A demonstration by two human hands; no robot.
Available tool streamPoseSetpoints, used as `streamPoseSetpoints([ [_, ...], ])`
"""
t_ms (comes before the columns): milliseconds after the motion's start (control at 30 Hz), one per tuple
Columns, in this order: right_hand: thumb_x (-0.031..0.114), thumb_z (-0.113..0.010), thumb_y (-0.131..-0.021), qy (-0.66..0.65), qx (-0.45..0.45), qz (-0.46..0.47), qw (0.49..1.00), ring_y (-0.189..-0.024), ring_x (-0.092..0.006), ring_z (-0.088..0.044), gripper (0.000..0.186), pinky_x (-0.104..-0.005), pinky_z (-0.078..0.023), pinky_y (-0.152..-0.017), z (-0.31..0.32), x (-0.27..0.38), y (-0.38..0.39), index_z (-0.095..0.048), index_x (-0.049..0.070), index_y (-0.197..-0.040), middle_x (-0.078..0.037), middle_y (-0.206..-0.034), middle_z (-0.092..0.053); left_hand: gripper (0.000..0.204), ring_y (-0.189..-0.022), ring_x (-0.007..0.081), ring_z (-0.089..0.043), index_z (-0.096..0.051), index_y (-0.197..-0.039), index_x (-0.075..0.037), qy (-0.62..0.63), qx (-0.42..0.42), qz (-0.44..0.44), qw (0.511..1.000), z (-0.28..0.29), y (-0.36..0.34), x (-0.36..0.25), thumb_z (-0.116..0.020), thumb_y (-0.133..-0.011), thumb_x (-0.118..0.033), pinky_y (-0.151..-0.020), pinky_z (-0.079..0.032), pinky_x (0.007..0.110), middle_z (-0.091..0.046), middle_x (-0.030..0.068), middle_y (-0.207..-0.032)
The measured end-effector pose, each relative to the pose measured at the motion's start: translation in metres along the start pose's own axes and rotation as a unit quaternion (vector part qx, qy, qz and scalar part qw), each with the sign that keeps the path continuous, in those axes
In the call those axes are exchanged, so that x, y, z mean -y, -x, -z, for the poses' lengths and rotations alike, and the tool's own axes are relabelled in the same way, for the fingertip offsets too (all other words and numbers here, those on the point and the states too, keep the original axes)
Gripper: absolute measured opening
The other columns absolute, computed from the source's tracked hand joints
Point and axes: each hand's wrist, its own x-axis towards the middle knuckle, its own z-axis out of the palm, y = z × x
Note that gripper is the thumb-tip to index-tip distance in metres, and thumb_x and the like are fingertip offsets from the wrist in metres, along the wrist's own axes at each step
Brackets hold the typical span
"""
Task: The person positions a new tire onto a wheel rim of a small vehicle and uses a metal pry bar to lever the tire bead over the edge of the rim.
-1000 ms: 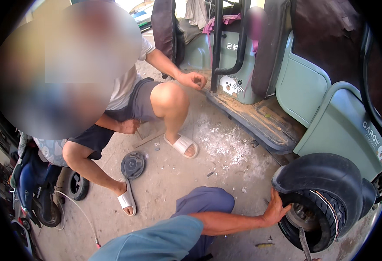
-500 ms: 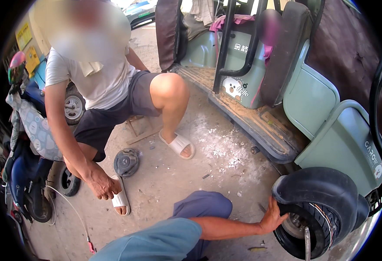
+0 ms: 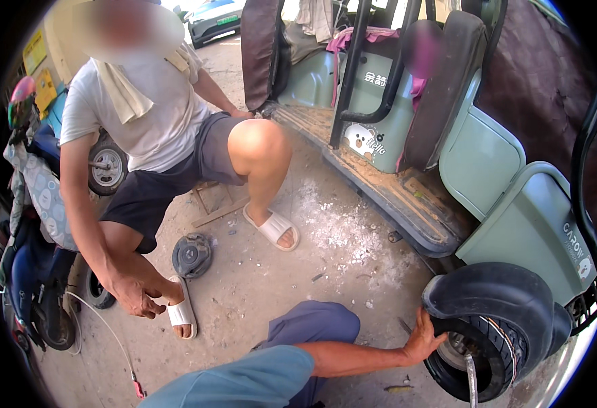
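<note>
Blue scooter [image 3: 30, 272]: stands at the far left edge of my view, well left of my left hand.
Air hose [image 3: 108, 318]: pale line on the ground, well left of the hand; red end piece [image 3: 139, 389] toward the lower edge.
Co-worker [image 3: 156, 129]: seated, well left of and beyond the hand; one hand [image 3: 135, 298] hangs in front of the shin.
Round black part [image 3: 192, 255]: flat on the ground between the co-worker's white slippers [image 3: 182, 313], left of my hand.
White fragments [image 3: 356, 234]: scattered on the concrete, beyond my hand and to its left.
Left hand [image 3: 422, 338]: I have it clamped on the near left edge of the tire [image 3: 496, 370], fingers curled around.
Tire position: directly right of and under the left hand, around the wheel hub [image 3: 453, 351].
Metal bar [image 3: 472, 381]: right of the hand, crossing the tire opening; I cannot tell whether its tip touches.
Right hand: outside my view; I cannot tell its state.
Black fender [image 3: 496, 289]: arches over the tire, just beyond the left hand.
Green vehicle body [image 3: 523, 231]: beyond the hand, to its right.
</note>
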Motion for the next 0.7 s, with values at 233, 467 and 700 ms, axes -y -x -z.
streamPoseSetpoints([
  [233,0.022,-0.061,-0.101,-0.029,0.068,-0.018,0.997,-0.085,-0.0442,-0.069,0.038,-0.0498,-0.055,-0.072,0.025,0.027,-0.037,-0.057,0.013,-0.137,-0.024,-0.100,-0.072,0.095,-0.130,0.0573,-0.038,-0.016,-0.146,0.013,-0.025,0.022,-0.034,0.999,-0.004,-0.010,-0.011,-0.080,-0.081,-0.015,-0.110,-0.038,0.054,-0.029,0.0369,-0.139],
  [467,-0.002,-0.053,-0.099,-0.036,0.218,-0.031,0.975,-0.070,-0.0377,-0.059,0.054,-0.0503,-0.048,-0.067,0.085,0.092,-0.058,-0.051,0.023,-0.147,-0.018,-0.086,-0.053,0.105,-0.135,0.0534,-0.034,-0.004,-0.146,0.021,-0.043,0.015,-0.019,0.999,0.010,-0.029,0.013,-0.079,-0.084,-0.018,-0.116,-0.027,0.056,-0.022,0.0398,-0.144],
  [700,-0.011,-0.051,-0.086,0.193,0.304,-0.018,0.933,-0.072,-0.0370,-0.066,0.063,-0.0471,-0.056,-0.073,0.128,0.127,-0.064,-0.055,0.010,-0.145,-0.022,-0.088,-0.059,0.093,-0.131,0.0466,-0.037,-0.012,-0.143,0.017,-0.011,0.052,-0.003,0.999,-0.002,-0.011,-0.016,-0.079,-0.084,-0.010,-0.113,-0.032,0.051,-0.027,0.0336,-0.139],
])
